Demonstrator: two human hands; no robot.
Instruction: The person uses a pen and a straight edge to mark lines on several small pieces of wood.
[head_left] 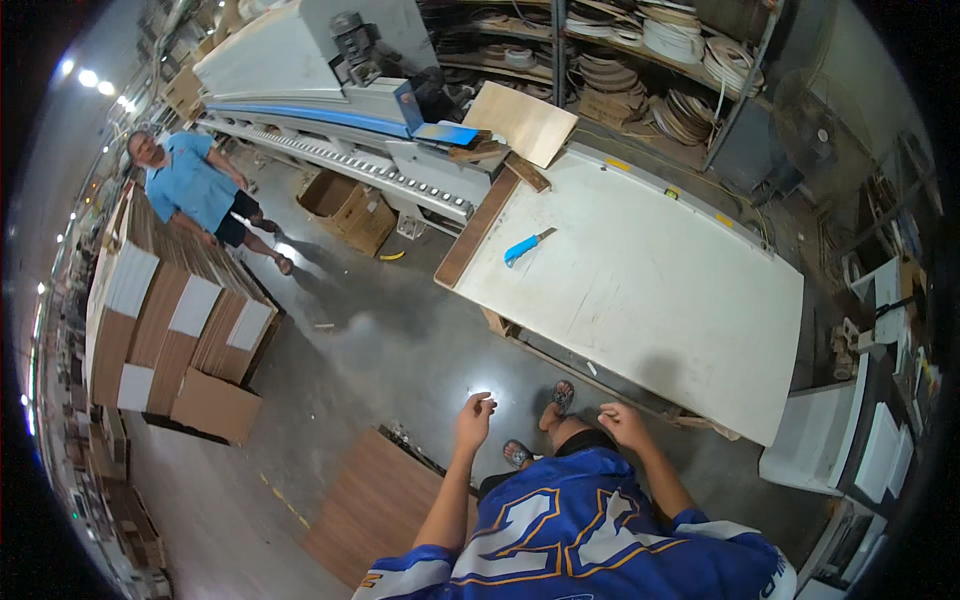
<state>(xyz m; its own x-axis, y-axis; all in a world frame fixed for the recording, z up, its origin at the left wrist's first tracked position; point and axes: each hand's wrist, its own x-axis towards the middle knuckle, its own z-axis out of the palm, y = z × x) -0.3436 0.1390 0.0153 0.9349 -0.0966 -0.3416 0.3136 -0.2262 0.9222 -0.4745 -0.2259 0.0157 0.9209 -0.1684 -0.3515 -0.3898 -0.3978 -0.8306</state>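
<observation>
1. Below, at the picture's lower edge, two bare forearms are seen rising from a blue jersey with white and orange trim.
2. Nothing is held by the left hand (476,410); its fingers are loosely curled and slightly apart, above the grey concrete floor (400,340).
3. Nothing is held by the right hand (620,418) either; its fingers are bent in a relaxed half-curl, near the front edge of the white worktable (660,300).
4. A blue-handled utility knife (525,246) is laid flat on the worktable, toward its far left side, well apart from both hands.
5. A brown wood strip (478,228) is set along the table's left edge, and a pale plywood panel (520,122) is leaned at its far corner.
6. Open floor is spread to the left of the table, bordered by a brown board (375,505) lying low beside the left forearm and by stacked cardboard boxes (175,330) farther left.
7. Another person in a blue shirt (190,185) is seen standing beyond the boxes, beside a long machine (320,90).
</observation>
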